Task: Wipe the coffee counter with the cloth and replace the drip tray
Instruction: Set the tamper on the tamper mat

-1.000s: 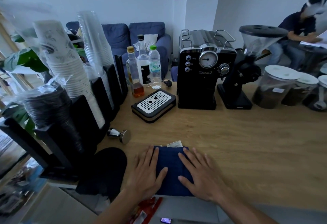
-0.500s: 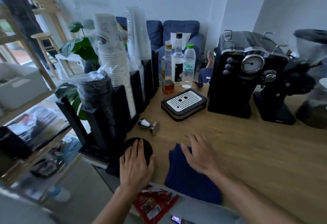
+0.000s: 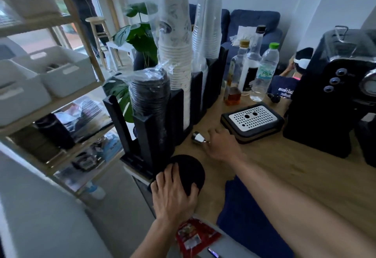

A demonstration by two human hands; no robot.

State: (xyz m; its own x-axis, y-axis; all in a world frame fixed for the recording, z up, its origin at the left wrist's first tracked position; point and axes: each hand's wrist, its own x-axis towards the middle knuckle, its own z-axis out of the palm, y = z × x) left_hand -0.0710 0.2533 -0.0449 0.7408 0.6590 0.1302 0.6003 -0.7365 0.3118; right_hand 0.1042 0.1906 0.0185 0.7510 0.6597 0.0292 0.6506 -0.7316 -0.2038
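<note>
The dark blue cloth lies flat on the wooden counter near its front edge, partly under my right forearm. The drip tray, black with a white perforated grille, sits on the counter just left of the black espresso machine. My right hand is stretched forward, its fingertips at a small metal tamper lying on its side; the fingers are hidden behind the hand. My left hand clasps the near edge of a black round pad at the counter's left corner.
A black rack holding stacked cups and lids stands along the counter's left side. Three bottles stand behind the tray. A red snack packet lies at the front edge. A wooden shelf with white bins stands to the left.
Both hands have left the cloth. My left hand moved onto the black round pad, my right hand reached forward to the tamper, and the view swung left.
</note>
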